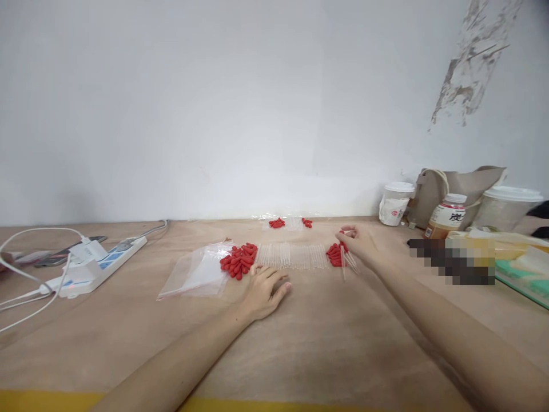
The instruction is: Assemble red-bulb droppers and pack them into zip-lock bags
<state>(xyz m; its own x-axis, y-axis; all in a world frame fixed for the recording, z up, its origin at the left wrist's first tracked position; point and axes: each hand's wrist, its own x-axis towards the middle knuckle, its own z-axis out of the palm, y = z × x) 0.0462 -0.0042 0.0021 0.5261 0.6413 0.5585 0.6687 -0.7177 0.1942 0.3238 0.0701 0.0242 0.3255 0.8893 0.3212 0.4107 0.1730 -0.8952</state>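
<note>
My left hand (263, 289) rests palm down on the table, fingers stretched out, beside a heap of red bulb-like pieces (239, 262). A row of thin, clear sticks or tubes (291, 256) lies side by side just beyond it. At the right end of that row is a second red cluster (334, 255), with several pale thin sticks (350, 260) angled across it. Above this cluster my right hand (359, 243) is closed in a pinch, apparently on a thin stick with a red end; the fingers partly hide it.
Clear plastic bags (195, 272) lie left of the heap. A clear packet with red pieces (277, 223) lies by the wall. A power strip (105, 266) with cables stands left. Rightward are a lidded cup (395, 204), a bottle (447, 216), a bag (463, 182) and a green-edged tray (525, 289).
</note>
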